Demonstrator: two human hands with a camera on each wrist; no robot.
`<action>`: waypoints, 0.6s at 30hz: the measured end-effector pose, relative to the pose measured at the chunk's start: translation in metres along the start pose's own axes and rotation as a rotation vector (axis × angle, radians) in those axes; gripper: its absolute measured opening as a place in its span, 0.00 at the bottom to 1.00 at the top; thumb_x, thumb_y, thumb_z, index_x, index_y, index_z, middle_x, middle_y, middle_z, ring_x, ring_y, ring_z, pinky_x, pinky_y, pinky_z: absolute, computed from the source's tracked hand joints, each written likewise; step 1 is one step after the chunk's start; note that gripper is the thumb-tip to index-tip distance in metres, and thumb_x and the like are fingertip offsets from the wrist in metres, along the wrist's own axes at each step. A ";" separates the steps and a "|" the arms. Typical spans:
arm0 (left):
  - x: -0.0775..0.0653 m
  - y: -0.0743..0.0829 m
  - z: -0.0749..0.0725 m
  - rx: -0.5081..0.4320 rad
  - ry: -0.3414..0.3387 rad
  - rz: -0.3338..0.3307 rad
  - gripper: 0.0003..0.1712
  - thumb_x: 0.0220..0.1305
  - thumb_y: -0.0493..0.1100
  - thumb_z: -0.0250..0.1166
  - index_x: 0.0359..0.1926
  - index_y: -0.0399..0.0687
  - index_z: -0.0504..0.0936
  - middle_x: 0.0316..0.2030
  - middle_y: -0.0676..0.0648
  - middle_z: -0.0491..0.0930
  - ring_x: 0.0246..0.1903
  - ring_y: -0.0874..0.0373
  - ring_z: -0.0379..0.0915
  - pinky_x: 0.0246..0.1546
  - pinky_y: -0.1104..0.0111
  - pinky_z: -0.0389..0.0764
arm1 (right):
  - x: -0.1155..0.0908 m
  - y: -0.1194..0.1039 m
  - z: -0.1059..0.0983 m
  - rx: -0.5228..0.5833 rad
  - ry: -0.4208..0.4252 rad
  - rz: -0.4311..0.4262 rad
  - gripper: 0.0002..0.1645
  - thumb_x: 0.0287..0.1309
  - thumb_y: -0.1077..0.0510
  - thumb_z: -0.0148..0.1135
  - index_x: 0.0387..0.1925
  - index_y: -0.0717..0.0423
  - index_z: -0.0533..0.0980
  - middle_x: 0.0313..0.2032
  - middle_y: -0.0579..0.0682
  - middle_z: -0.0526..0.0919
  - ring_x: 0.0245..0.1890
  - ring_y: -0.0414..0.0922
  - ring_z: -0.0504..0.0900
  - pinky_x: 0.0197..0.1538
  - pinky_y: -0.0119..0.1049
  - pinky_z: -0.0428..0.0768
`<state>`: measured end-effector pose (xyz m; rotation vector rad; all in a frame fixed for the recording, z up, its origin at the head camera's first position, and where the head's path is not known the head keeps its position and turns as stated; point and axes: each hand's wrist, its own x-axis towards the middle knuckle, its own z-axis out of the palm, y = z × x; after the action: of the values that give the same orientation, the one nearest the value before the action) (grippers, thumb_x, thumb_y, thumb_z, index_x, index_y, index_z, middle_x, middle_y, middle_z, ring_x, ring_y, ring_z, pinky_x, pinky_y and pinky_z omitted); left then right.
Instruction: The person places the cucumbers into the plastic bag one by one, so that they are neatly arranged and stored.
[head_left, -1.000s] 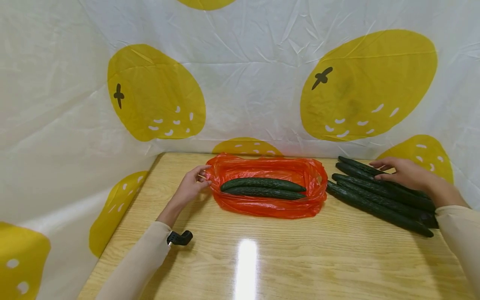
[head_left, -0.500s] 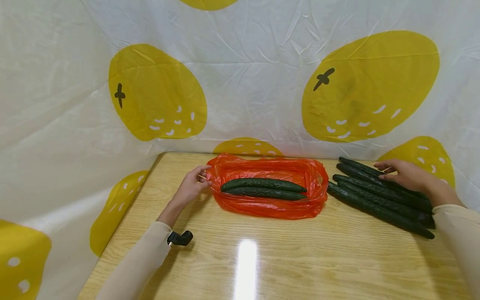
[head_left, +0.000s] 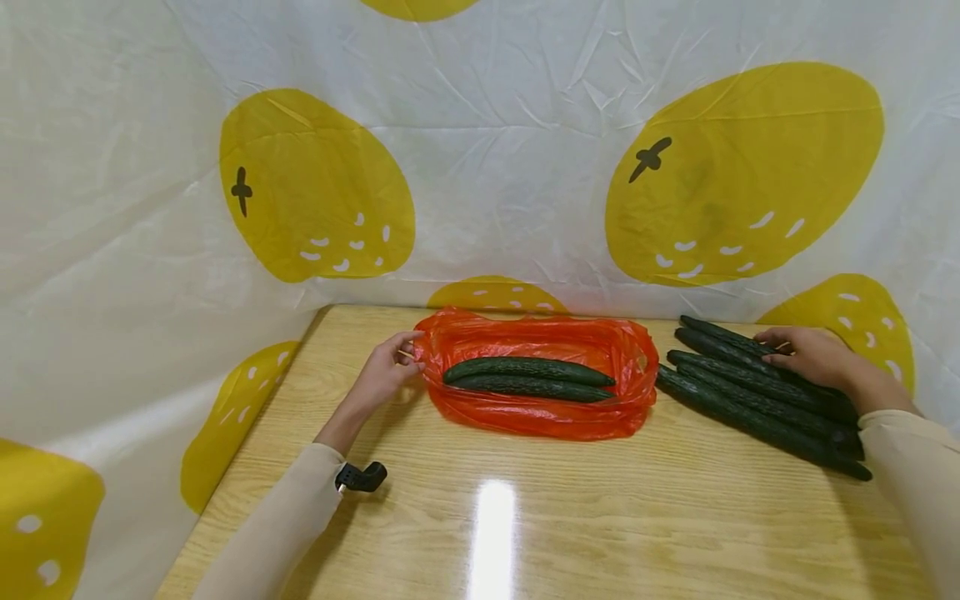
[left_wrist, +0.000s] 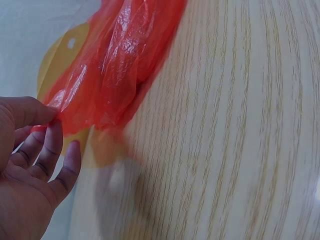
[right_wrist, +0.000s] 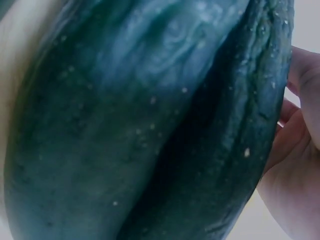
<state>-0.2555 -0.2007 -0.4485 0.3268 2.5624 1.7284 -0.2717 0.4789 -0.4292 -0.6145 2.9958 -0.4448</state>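
Observation:
In the head view a red plastic bag (head_left: 540, 421) lies spread on the table, its mouth facing up, with two dark green cucumbers (head_left: 528, 367) side by side inside. My left hand (head_left: 384, 371) pinches the bag's left edge between thumb and index finger; the left wrist view shows the thin red film (left_wrist: 125, 55) at the fingertips, the other fingers loose. Over the pile of several cucumbers (head_left: 750, 400) at the right, my right hand (head_left: 817, 358) grips a cucumber at the far side. Cucumbers fill the right wrist view and hide most of that hand's fingers.
The wooden table (head_left: 570, 517) ends at the back and left against a white cloth (head_left: 495, 192) printed with yellow fruit. A black camera mount (head_left: 362, 477) sticks out from the left wrist. The pile's left ends lie close to the bag's right side.
My right hand has lowered onto the far cucumbers and closed in around one. Some cucumber ends near the right sleeve have shifted slightly left. The left hand and the bag stay put.

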 end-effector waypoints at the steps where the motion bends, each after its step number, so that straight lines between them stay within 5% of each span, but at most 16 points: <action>1: 0.000 0.000 0.000 0.001 0.000 -0.004 0.31 0.63 0.26 0.65 0.67 0.34 0.72 0.43 0.39 0.74 0.37 0.52 0.72 0.34 0.74 0.77 | 0.000 0.000 0.000 -0.006 -0.009 0.009 0.21 0.64 0.67 0.64 0.56 0.76 0.75 0.46 0.70 0.83 0.46 0.67 0.83 0.48 0.62 0.79; 18: 0.000 0.001 0.001 0.010 -0.006 -0.007 0.31 0.64 0.26 0.64 0.68 0.35 0.72 0.44 0.39 0.73 0.38 0.53 0.71 0.34 0.74 0.77 | 0.005 -0.001 -0.009 -0.075 -0.156 0.103 0.24 0.64 0.63 0.63 0.54 0.80 0.73 0.46 0.76 0.81 0.49 0.73 0.78 0.50 0.67 0.75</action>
<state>-0.2548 -0.1994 -0.4482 0.3226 2.5658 1.7106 -0.2771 0.4784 -0.4198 -0.4732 2.8887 -0.2668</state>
